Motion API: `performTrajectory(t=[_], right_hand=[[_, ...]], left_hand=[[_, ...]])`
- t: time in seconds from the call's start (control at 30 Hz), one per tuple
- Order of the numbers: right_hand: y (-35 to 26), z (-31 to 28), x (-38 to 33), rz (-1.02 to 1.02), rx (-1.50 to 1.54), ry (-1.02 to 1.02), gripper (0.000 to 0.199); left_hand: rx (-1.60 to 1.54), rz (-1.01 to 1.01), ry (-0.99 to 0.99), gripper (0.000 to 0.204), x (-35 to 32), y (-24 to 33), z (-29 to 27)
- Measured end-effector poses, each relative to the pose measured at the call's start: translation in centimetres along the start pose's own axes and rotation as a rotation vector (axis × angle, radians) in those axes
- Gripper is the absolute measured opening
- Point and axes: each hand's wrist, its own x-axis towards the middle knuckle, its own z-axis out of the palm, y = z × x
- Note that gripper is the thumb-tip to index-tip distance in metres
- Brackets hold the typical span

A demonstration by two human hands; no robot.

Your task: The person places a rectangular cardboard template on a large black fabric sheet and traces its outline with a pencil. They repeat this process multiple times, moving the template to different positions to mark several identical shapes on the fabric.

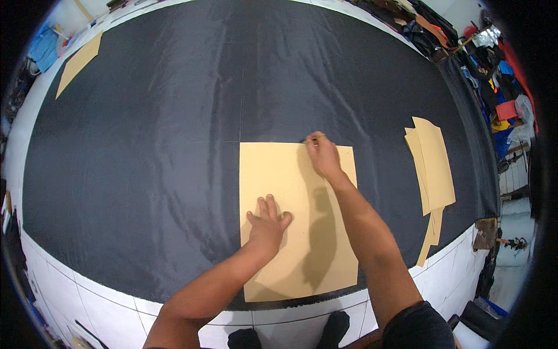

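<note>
A rectangular tan sheet of card [273, 174] lies flat on a wide black sheet of material [157, 122], close to its near edge. My left hand [268, 228] presses on the card's left part with the fingers spread. At the card's far edge, right of its middle, my right hand [323, 156] is closed in a pinch on a thin pen-like tool [306, 141]. Only a little of that tool shows, so its exact kind is unclear. Faint straight lines on the black material run out from the card's far left corner.
More tan card pieces [433, 166] lie overlapping at the right. Another tan strip [79, 64] is at the far left. White floor tiles [110, 296] border the black material. Assorted clutter [500, 87] is piled along the right side. My feet [334, 328] stand at the near edge.
</note>
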Motion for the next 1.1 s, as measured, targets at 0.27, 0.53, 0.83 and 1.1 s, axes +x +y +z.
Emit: performTrajectory(t=[0.27,0.53,0.83,1.1], right_hand=[[4.3,-2.5,0.2,0.035,-0.014,0.087,0.024],[6.7,-5.9,0.3,0.156,-0.025,0.080,0.024],[14.0,-7.9,1.1,0.218,0.020,0.185,0.025],[12.4,-7.3,1.0,0.356,0.274,0.150,0.021]], left_hand=[[-0.013,0.014,0.047,0.136,0.2,-0.1,1.0],[0.004,0.004,0.041,0.137,0.0,-0.1,0.8],[0.019,0.028,0.003,0.139,-0.1,0.5,-0.2],[0.019,0.031,-0.009,0.140,-0.7,-0.1,-0.9]])
